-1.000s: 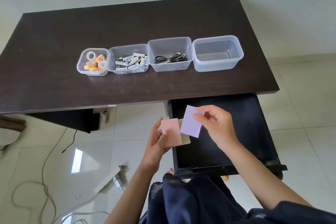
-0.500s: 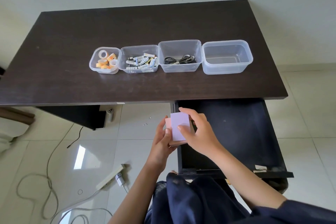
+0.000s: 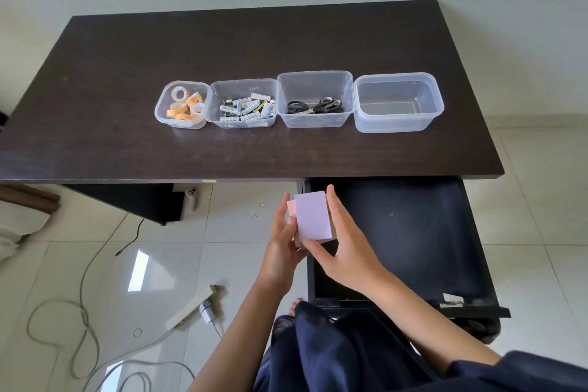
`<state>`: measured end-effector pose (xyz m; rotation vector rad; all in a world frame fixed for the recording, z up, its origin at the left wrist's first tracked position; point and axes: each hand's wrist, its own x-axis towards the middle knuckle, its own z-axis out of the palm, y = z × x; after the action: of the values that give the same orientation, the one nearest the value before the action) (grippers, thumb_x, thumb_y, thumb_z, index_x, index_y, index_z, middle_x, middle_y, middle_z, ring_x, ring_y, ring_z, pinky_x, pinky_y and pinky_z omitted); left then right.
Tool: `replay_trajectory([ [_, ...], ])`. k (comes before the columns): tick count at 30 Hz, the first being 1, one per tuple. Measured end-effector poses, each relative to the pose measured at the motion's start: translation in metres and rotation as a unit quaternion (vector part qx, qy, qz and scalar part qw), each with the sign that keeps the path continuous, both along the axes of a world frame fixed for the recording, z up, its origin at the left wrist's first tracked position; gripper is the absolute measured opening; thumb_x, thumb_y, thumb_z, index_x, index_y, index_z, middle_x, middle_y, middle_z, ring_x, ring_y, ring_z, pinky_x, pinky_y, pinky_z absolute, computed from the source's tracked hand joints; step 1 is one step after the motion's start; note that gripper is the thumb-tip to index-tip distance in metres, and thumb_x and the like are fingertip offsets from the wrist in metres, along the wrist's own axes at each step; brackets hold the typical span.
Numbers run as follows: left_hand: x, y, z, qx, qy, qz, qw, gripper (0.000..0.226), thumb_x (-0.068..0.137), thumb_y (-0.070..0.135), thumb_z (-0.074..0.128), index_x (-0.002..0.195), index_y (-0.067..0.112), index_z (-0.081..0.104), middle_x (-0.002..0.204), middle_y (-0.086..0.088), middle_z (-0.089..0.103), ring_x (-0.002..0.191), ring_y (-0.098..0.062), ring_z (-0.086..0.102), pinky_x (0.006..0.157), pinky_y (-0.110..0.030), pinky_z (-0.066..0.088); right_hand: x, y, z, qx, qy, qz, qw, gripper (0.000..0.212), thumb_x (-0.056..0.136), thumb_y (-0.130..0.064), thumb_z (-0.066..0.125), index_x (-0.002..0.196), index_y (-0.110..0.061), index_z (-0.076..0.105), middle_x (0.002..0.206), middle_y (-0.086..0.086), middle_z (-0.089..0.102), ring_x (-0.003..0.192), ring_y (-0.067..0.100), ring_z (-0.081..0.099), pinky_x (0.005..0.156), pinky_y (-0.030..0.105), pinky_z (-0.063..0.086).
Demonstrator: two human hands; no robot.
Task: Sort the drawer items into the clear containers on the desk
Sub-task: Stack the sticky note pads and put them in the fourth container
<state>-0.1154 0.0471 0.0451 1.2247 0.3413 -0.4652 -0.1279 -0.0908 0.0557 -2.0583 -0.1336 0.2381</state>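
While both hands meet below the near edge of the desk (image 3: 127, 105), they hold a small stack of sticky-note pads between them: a lilac pad (image 3: 312, 215) on top, a pink pad (image 3: 291, 207) showing at its left edge. The left hand (image 3: 281, 243) cups the stack from the left, fingers curled at its side. The right hand (image 3: 342, 245) grips it with its thumb on the near edge and fingers along the right side. The stack is over the left part of the open dark drawer (image 3: 413, 232).

On the desk stand four clear containers in a row, touching or nearly so. From left: tape rolls (image 3: 183, 103), batteries (image 3: 246, 108), scissors (image 3: 315, 105), and the rightmost container (image 3: 398, 102), which holds nothing. Cables (image 3: 82, 321) lie on the tiled floor at near left.
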Motion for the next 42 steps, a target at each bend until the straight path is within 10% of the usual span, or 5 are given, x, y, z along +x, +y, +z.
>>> replay_trajectory([
  [17,0.005,-0.010,0.008,0.010,-0.010,-0.017,1.000,0.039,0.101,0.040,0.027,0.139,0.046,0.024,0.128,0.008,0.056,0.119,-0.017,0.057,0.102,-0.040,0.047,0.000,0.005,-0.008,-0.063,-0.021,0.040,0.997,0.091,0.092,-0.025,0.059,0.151,-0.021,-0.010,0.158,-0.012,0.016,0.145,0.010,0.020,0.116,0.040,-0.009],
  [22,0.005,-0.007,0.005,0.040,-0.018,-0.023,0.999,0.039,0.102,0.040,0.025,0.140,0.046,0.021,0.124,0.008,0.057,0.113,-0.014,0.059,0.097,-0.035,0.050,0.001,0.008,-0.008,-0.054,-0.017,0.056,0.997,0.094,0.091,-0.027,0.061,0.151,-0.021,-0.010,0.160,-0.007,0.013,0.145,0.010,0.020,0.120,0.047,-0.003],
  [26,0.007,-0.003,0.005,0.044,-0.027,-0.025,0.998,0.039,0.101,0.046,0.028,0.138,0.047,0.020,0.131,0.005,0.053,0.113,-0.016,0.059,0.095,-0.038,0.051,0.001,0.007,-0.010,0.009,-0.022,-0.042,0.999,0.088,0.086,-0.037,0.062,0.152,-0.016,0.008,0.161,-0.001,-0.002,0.148,0.007,0.001,0.120,0.024,0.010],
  [34,0.010,-0.001,0.005,0.043,-0.030,-0.045,0.998,0.044,0.096,0.048,0.033,0.139,0.047,0.020,0.129,0.009,0.050,0.112,-0.015,0.058,0.090,-0.033,0.054,0.017,0.006,0.005,0.144,0.183,-0.154,0.960,0.064,0.098,-0.043,0.036,0.153,-0.025,0.007,0.159,-0.007,0.017,0.135,-0.001,0.024,0.103,0.019,0.025],
  [42,0.025,-0.013,0.009,0.065,-0.036,-0.052,0.996,0.046,0.085,0.063,0.042,0.129,0.064,0.027,0.150,0.010,0.037,0.136,-0.014,0.040,0.116,-0.045,0.029,0.020,0.009,0.016,0.149,0.164,-0.163,0.961,0.066,0.100,-0.039,0.036,0.153,-0.023,-0.001,0.158,-0.014,0.008,0.131,-0.009,0.016,0.104,0.014,0.020],
])
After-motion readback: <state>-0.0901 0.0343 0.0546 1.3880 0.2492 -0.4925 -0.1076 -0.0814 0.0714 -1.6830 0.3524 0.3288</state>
